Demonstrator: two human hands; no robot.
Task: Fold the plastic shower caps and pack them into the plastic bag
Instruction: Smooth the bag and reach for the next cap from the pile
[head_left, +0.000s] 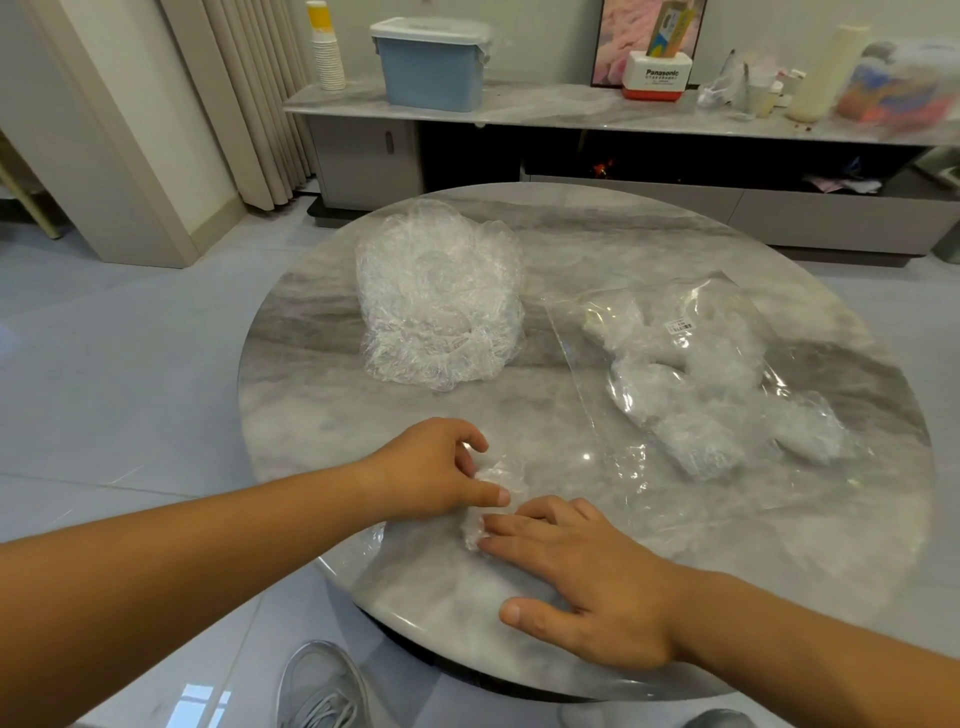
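L hand (431, 467) pinches cap (500, 472); R hand (587, 577) flat, pressing it.

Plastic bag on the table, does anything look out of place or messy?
Nothing looks spilled or torn. The plastic bag lies diagonally on the table, and the folded caps inside it sit scattered rather than stacked.

Folded shower cap (493, 480) under the fingertips (511, 527): thin clear plastic film, crinkled. Stack of shower caps (439, 306) beyond the fingers: same film, wrinkled, translucent. Plastic bag (701, 364) right of the fingers: clear, glossy, creased. Round table top (571, 244): grey marble-look, smooth, polished, reflective.
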